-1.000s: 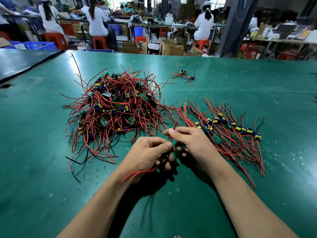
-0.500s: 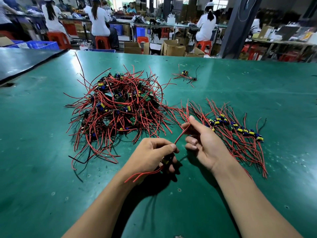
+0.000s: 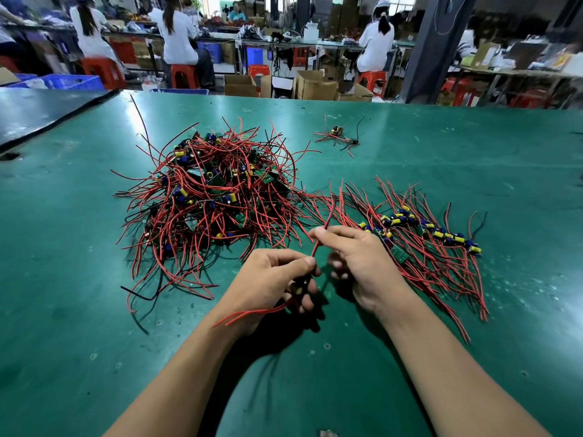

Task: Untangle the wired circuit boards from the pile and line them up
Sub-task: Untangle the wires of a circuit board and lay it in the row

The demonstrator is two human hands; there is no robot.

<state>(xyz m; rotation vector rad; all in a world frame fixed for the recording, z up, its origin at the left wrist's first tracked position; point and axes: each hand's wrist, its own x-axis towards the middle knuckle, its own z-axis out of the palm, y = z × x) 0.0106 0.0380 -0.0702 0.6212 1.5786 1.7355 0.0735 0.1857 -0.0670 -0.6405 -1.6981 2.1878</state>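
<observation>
A tangled pile (image 3: pixel 208 200) of small green circuit boards with red and black wires lies on the green table (image 3: pixel 441 159), left of centre. To its right a row of boards (image 3: pixel 419 228) is laid out side by side, wires trailing toward me. My left hand (image 3: pixel 271 282) grips one wired board (image 3: pixel 298 287), mostly hidden by my fingers; its red wires stick out below my wrist. My right hand (image 3: pixel 356 263) pinches a red wire (image 3: pixel 320 238) of that board between thumb and forefinger, just above my left hand.
A lone wired board (image 3: pixel 339 137) lies apart at the back of the table. A dark table (image 3: pixel 38 111) adjoins at the far left. Beyond the far edge stand cardboard boxes (image 3: pixel 312 85), red stools and seated people at other benches.
My right hand has shifted from beside my left hand up along the red wire, drawing it straight, and now pinches it near the top. My left hand stays put holding the board.
</observation>
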